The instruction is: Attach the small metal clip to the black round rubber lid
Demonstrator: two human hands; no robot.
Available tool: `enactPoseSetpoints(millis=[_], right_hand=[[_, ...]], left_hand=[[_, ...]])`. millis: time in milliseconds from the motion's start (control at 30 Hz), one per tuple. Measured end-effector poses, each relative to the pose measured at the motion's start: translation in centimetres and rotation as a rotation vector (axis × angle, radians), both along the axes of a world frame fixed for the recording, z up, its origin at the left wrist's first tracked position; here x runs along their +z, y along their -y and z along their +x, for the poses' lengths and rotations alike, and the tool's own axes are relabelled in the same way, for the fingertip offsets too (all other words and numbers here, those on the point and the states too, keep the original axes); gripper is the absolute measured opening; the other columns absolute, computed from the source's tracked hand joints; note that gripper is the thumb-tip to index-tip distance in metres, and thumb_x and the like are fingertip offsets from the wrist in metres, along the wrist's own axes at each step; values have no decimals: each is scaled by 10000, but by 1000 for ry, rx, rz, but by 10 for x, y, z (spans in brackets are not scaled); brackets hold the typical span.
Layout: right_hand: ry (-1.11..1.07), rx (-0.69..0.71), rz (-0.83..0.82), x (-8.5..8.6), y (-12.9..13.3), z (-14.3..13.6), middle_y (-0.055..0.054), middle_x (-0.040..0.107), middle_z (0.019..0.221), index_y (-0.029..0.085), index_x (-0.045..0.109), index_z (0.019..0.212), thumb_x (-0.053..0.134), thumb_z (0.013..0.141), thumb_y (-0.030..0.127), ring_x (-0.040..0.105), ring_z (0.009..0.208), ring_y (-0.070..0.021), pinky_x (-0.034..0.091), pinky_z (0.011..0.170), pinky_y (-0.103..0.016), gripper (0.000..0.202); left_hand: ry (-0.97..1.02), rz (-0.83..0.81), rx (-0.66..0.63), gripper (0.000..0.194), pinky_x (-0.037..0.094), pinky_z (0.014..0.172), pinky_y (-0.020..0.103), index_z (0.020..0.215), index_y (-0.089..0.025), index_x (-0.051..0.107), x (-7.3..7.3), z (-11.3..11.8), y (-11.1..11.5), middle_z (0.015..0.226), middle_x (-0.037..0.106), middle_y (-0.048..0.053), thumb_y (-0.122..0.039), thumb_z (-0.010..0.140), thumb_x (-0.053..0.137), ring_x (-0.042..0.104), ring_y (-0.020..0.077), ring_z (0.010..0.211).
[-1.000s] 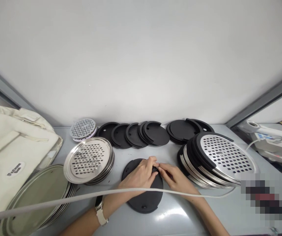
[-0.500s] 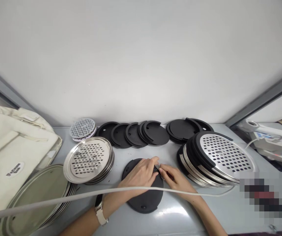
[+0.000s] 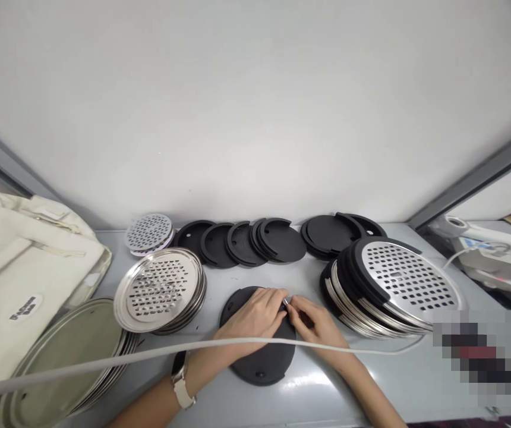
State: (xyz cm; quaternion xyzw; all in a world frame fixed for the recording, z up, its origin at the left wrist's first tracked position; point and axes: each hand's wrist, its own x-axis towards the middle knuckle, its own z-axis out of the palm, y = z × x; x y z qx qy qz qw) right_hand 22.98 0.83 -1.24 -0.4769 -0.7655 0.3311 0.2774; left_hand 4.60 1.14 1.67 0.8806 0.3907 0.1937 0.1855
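Observation:
A round black disc (image 3: 262, 364) with a small slot near its front edge lies on the grey table in front of me. Over its upper right part rests my left hand (image 3: 253, 318), its fingers bent and closed at the rim. The fingertips of my right hand (image 3: 318, 326) are pinched at that same edge, close to the left fingertips. Between the two hands shows a small shiny metal piece (image 3: 286, 301), too small to name. My fingers hide that part of the rim.
Black discs with raised rims (image 3: 282, 241) line the wall. Perforated metal discs are stacked left (image 3: 160, 291) and, with black rims, right (image 3: 409, 276). Green round plates (image 3: 68, 362) and a cream bag (image 3: 28, 261) lie left. A white cable (image 3: 148, 355) crosses the foreground.
The right fingers have shifted slightly at the disc's edge, and the metal piece shows brighter between the hands. The left hand and the disc stay nearly in place.

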Motion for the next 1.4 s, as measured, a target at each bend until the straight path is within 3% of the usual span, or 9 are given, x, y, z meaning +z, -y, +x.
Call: enactPoseSetpoints(millis=[300, 467, 733, 1033, 1167, 1267, 1400], right_hand=[[13, 24, 23, 0, 2, -3, -30, 553, 793, 194, 487, 832, 356, 964, 249, 530, 746, -167, 414, 695, -281, 194], [64, -4, 85, -3, 3, -3, -23, 541, 744, 201, 467, 771, 376, 958, 257, 527, 703, -167, 408, 654, -279, 215], [144, -26, 151, -5, 4, -2, -25, 538, 729, 207, 459, 746, 376, 961, 251, 526, 704, -167, 404, 638, -277, 234], [177, -10, 172, -9, 4, 0, -26, 536, 743, 208, 449, 774, 357, 966, 232, 521, 708, -167, 404, 656, -285, 214], [236, -25, 211, -11, 7, 2, -26, 519, 726, 210, 439, 756, 360, 957, 215, 504, 692, -170, 391, 635, -286, 216], [266, -30, 242, -13, 8, 3, -25, 500, 717, 212, 425, 753, 345, 963, 220, 489, 684, -173, 375, 629, -289, 224], [219, -63, 194, -14, 7, 2, -12, 472, 710, 217, 381, 750, 319, 976, 249, 479, 666, -164, 366, 625, -281, 237]], left_hand=[[-27, 60, 13, 138, 443, 898, 374, 1051, -180, 489, -3, 1, -1, 994, 577, 52, -156, 930, 428, 544, 202, 954], [-3, 88, 48, 142, 447, 884, 367, 1053, -185, 526, -8, 1, -1, 959, 587, 44, -193, 929, 457, 538, 193, 927], [64, 102, 81, 133, 446, 863, 352, 994, -188, 580, -4, 0, 1, 959, 599, 43, -212, 936, 462, 539, 178, 925], [48, 99, 64, 108, 431, 854, 343, 961, -181, 582, -9, 0, -1, 895, 606, 26, -199, 931, 480, 522, 170, 886], [-2, 76, -20, 144, 427, 879, 339, 923, -177, 569, -10, 0, -2, 884, 595, 26, -168, 948, 428, 520, 167, 907], [-24, 88, -31, 157, 423, 878, 358, 998, -179, 547, -8, 0, -2, 922, 585, 39, -158, 952, 398, 518, 182, 926], [-27, 100, 75, 170, 428, 850, 388, 1097, -178, 484, -6, 1, 0, 990, 551, 62, -209, 937, 433, 505, 212, 932]])
